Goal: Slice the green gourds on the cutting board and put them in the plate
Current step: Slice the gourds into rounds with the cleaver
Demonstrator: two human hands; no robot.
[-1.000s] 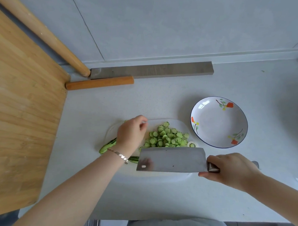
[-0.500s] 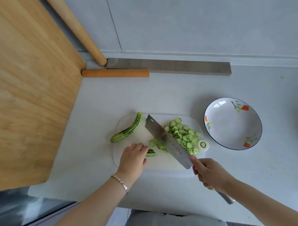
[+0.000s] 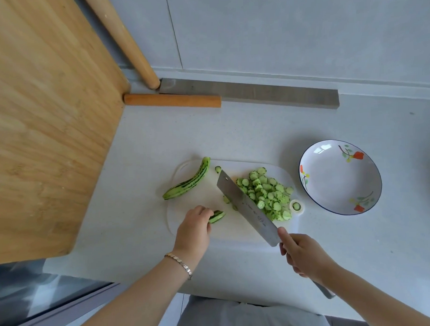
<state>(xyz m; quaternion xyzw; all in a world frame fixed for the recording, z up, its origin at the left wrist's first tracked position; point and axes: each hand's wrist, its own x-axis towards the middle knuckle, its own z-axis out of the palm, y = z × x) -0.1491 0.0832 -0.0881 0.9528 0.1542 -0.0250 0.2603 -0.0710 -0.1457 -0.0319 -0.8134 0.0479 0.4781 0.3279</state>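
One gourd stub (image 3: 217, 216), newly in left hand (image 3: 193, 230)

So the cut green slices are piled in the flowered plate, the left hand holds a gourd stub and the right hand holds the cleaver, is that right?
Not quite. The head view shows the slices piled on the white cutting board, beside the plate, which holds none. The left hand does hold a gourd stub and the right hand the cleaver.
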